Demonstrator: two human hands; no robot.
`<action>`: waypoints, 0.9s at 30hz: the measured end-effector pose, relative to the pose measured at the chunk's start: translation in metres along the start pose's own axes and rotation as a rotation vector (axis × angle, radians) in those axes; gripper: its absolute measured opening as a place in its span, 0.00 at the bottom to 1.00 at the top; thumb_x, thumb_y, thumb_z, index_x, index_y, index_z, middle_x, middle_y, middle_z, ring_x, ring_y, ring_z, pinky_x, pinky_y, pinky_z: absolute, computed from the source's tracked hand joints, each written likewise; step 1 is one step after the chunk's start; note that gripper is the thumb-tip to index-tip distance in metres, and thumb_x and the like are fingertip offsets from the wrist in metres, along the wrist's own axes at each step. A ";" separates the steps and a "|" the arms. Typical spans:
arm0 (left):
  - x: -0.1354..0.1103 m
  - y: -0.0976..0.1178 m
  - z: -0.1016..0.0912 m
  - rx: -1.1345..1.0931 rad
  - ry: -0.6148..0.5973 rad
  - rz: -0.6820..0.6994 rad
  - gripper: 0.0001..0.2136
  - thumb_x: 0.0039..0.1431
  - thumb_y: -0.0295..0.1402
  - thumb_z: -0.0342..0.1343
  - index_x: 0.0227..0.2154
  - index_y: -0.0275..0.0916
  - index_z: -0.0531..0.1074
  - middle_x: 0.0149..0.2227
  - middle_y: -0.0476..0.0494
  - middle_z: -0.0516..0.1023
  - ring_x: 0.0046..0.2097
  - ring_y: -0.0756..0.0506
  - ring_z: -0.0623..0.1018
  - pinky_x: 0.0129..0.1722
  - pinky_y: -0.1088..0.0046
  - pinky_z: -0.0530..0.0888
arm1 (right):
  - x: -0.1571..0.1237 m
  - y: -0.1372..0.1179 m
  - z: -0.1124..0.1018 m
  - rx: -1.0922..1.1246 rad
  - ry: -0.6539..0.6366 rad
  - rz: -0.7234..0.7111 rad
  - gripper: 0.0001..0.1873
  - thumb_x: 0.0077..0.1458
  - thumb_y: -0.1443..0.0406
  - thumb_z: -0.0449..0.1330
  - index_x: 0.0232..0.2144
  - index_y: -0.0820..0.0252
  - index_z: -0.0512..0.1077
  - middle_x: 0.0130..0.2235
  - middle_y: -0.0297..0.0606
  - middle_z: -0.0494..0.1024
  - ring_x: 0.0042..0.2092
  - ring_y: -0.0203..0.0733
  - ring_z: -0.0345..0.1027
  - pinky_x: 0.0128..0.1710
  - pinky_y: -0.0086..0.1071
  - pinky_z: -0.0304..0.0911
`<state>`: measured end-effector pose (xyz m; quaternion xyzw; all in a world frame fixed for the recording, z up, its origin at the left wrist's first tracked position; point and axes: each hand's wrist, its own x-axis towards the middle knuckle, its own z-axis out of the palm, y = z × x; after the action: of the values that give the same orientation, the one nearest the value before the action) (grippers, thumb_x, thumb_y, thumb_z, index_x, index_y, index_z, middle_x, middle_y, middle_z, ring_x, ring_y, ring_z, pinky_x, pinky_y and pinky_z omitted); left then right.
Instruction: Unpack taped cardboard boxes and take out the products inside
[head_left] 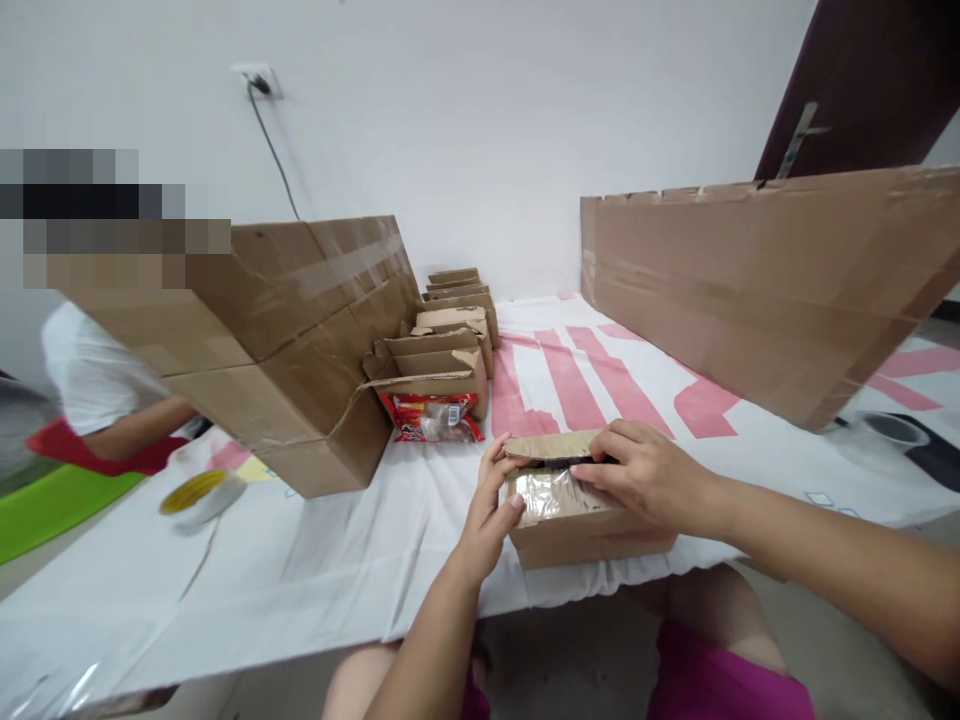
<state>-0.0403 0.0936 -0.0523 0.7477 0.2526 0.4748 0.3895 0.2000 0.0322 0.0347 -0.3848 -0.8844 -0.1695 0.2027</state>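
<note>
A small cardboard box (pixel 592 545) sits at the table's front edge before me, its top flaps nearly together with a dark gap between them. Shiny clear tape covers the near flap's left part. My left hand (pixel 491 505) grips the box's left end, thumb on the near flap and fingers at the far flap's corner. From the right, my right hand (pixel 645 475) holds the flaps, its fingers bent over the far flap and at the gap. What lies inside the box is hidden.
Stacked cardboard boxes (pixel 300 340) stand left, beside a row of open boxes (pixel 431 365) and a red snack packet (pixel 435 418). A tape roll (pixel 202 495) lies near a person in a white sleeve (pixel 90 365). A large carton (pixel 750 290) stands right, near a black tape dispenser (pixel 926 450).
</note>
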 end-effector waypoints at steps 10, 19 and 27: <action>-0.001 0.012 -0.004 0.158 -0.012 0.039 0.16 0.61 0.45 0.50 0.46 0.42 0.71 0.64 0.37 0.53 0.66 0.35 0.55 0.63 0.53 0.54 | -0.015 -0.022 0.003 0.093 0.080 0.101 0.09 0.61 0.66 0.54 0.39 0.62 0.74 0.38 0.44 0.78 0.42 0.45 0.68 0.43 0.41 0.66; -0.002 0.029 -0.005 0.337 -0.072 -0.065 0.15 0.63 0.41 0.47 0.45 0.45 0.75 0.66 0.41 0.50 0.67 0.34 0.53 0.62 0.49 0.57 | -0.036 -0.032 0.012 0.070 0.105 0.134 0.15 0.58 0.64 0.58 0.46 0.64 0.72 0.47 0.49 0.77 0.49 0.50 0.69 0.49 0.45 0.67; 0.006 0.067 0.014 0.808 -0.023 -0.140 0.15 0.57 0.38 0.56 0.46 0.42 0.76 0.67 0.37 0.52 0.67 0.30 0.50 0.61 0.42 0.54 | -0.035 -0.026 0.018 0.118 0.120 0.116 0.09 0.58 0.64 0.58 0.41 0.62 0.72 0.43 0.46 0.77 0.47 0.48 0.69 0.48 0.42 0.67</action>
<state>-0.0244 0.0551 0.0021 0.8269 0.4647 0.3011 0.0986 0.1981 0.0024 -0.0013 -0.4121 -0.8553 -0.1278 0.2869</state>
